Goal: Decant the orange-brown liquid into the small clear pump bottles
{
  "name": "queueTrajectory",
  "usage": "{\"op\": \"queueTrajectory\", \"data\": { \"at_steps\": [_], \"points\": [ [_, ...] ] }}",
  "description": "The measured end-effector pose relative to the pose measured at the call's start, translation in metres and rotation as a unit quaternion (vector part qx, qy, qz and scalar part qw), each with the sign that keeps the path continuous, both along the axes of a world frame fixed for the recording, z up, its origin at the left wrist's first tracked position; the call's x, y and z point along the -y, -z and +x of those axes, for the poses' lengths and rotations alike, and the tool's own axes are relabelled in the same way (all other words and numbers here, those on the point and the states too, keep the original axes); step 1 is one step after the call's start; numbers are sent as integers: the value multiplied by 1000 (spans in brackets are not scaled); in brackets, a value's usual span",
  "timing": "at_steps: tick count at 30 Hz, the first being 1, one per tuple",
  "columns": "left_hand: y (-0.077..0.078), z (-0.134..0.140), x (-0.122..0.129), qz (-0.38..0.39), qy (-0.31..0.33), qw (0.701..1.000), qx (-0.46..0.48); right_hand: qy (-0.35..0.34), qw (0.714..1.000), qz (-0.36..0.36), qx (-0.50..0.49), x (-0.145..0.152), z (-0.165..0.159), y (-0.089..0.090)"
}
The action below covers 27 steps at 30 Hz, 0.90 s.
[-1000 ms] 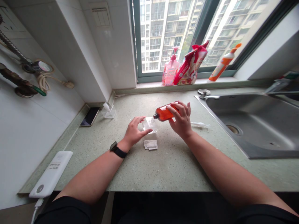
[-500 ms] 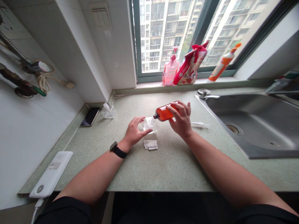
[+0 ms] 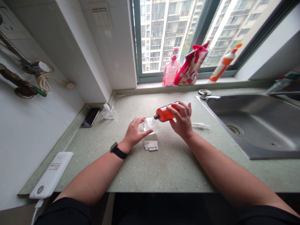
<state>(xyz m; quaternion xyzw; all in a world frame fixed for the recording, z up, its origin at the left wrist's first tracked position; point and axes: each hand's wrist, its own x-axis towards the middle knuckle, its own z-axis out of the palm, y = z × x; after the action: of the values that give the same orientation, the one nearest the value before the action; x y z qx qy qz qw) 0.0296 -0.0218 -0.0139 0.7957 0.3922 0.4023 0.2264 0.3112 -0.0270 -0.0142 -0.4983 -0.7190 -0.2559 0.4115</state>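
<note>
Hands meet at the middle of the green speckled counter [image 3: 164, 168]. From my remote seat I see the right hand [image 3: 182, 120] wrapped around an orange bottle [image 3: 164, 113], which lies tipped almost flat, its dark neck pointing left and down toward a small clear cup [image 3: 150, 124]. The fingers curl over the top of the bottle and the thumb sits beneath it, so the grasp is firm. The left hand [image 3: 134, 131] rests beside the cup with fingers bent around its near side; I think the fingertips touch the cup wall, but the clear plastic makes that hard to confirm. A black watch [image 3: 117, 151] sits on the left wrist.

Just in front of the cup, nearer to me, lies a small folded white paper [image 3: 151, 145] flat on the counter. To the right of the right hand a thin clear wrapper [image 3: 200, 125] lies on the surface. The steel sink [image 3: 262, 131] fills the right side. At the far left corner stand a small clear container [image 3: 109, 111] and a dark phone [image 3: 90, 117]; a white power bank [image 3: 52, 174] lies on the near left edge. On the window sill stand a pink pump bottle [image 3: 171, 71], a red bag [image 3: 191, 65] and an orange spray bottle [image 3: 223, 64].
</note>
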Motion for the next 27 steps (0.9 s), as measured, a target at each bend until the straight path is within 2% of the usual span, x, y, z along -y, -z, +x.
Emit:
{"op": "queueTrajectory", "data": {
  "at_steps": [27],
  "points": [
    [2,-1,-1,3,3,1000,1,1,1000,4,5,0,0,0]
  ]
}}
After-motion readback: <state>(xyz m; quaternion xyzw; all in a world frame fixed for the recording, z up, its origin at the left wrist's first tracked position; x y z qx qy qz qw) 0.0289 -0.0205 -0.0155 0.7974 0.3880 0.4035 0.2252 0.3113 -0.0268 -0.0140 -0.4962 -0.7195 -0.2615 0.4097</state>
